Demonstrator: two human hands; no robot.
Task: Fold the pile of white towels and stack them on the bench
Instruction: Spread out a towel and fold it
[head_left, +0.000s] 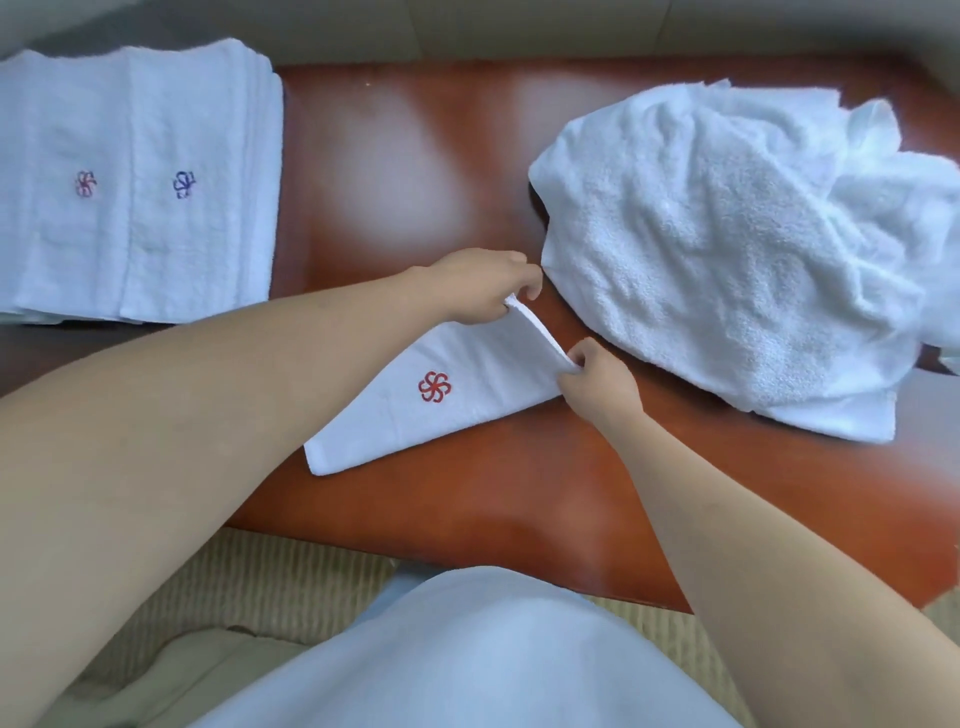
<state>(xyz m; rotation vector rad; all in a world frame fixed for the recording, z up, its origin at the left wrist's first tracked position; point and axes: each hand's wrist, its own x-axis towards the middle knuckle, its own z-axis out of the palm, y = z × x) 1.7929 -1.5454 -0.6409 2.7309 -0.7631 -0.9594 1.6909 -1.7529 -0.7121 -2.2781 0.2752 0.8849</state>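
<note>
Hands worked mid-bench: my left hand (483, 283) and right hand (597, 382) each pinched a corner of the folded towel (415, 410) lying on the bench (415, 156), between the folded stack (135, 182) and the unfolded pile (727, 249).

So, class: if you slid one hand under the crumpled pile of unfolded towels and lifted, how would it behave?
Probably floppy: the pile of unfolded towels lies in soft creases on the bench, so its edges would likely sag. It may come apart, since loose layers overlap. Its terry looks rough, so it would probably not slip.
</note>
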